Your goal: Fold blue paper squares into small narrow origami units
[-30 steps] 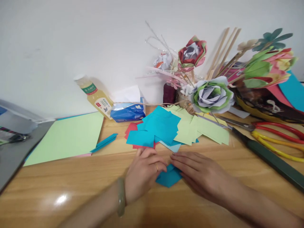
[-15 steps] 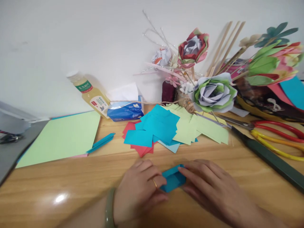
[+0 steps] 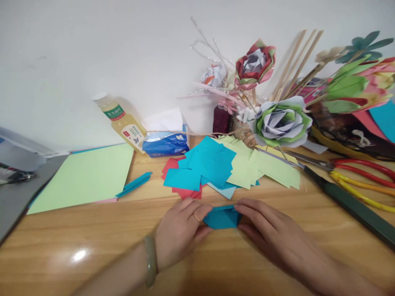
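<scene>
A small folded blue paper piece (image 3: pixel 221 218) lies on the wooden table (image 3: pixel 92 238) between my two hands. My left hand (image 3: pixel 180 230), with a ring and a green bangle on the wrist, grips its left end with curled fingers. From the other side my right hand (image 3: pixel 268 232) pinches the right end with its fingertips. Just beyond the hands lies a loose pile of blue paper squares (image 3: pixel 206 166), red squares (image 3: pixel 174 168) and light green squares (image 3: pixel 262 166).
A large green sheet (image 3: pixel 86 176) and a folded blue strip (image 3: pixel 134 185) lie to the left. A drink bottle (image 3: pixel 121 121) and tissue pack (image 3: pixel 166 142) stand by the wall. Paper flowers (image 3: pixel 282 121), sticks, red and yellow scissors (image 3: pixel 358 176) and a dark green bar (image 3: pixel 354 207) fill the right.
The blue piece has been turned and refolded between my hands, from a flat diamond to a narrower, longer shape. Both hands stayed on it, shifting slightly.
</scene>
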The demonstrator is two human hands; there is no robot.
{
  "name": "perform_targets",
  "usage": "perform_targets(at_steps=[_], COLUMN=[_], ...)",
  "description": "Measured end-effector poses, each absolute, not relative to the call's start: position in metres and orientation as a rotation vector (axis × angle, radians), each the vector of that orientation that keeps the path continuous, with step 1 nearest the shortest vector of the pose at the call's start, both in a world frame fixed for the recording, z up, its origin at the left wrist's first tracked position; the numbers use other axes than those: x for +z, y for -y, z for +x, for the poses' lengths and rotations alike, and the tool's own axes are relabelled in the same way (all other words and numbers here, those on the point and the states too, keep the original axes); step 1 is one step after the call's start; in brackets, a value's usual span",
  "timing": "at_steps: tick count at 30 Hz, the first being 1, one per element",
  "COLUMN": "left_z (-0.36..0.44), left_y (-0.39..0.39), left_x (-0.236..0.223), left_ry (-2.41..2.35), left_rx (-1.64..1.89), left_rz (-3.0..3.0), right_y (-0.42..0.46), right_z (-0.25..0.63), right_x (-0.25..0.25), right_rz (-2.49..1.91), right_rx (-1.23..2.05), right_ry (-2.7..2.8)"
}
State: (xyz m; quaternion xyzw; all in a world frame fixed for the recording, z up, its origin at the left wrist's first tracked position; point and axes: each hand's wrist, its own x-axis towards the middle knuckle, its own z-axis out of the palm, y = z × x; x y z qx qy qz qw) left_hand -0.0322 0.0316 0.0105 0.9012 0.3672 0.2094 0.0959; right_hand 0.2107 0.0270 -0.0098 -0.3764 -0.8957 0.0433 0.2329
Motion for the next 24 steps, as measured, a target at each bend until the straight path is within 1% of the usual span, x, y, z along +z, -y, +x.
perform_targets(at_steps=[3, 8, 11, 14, 18, 24], left_z=[-0.033, -0.030, -0.028, -0.029, -0.030, -0.027], left_y=[-0.030, -0.028, -0.027, -0.028, -0.028, -0.027], left_x=[0.008, 0.004, 0.003, 0.004, 0.008, 0.012], left_ry=[-1.087, -1.120, -1.104, -1.085, -1.052, -1.081], left_rx=[0.583, 0.632, 0.687, 0.682, 0.513, 0.297], left_rz=[2.728, 2.979, 3.051, 3.022, 2.933, 2.943], right_y=[-0.028, -0.029, -0.029, -0.026, -0.024, -0.032], right_z=[0.210, 0.209, 0.209, 0.210, 0.212, 0.209], right_x=[-0.007, 0.003, 0.004, 0.000, -0.007, -0.007], right_rz=[-0.963, -0.946, -0.953, -1.006, -1.046, -0.963], right_rx=[0.044, -0.024, 0.001, 0.119, 0.217, 0.120], right_ry=[2.542, 2.594, 2.558, 2.448, 2.406, 2.578])
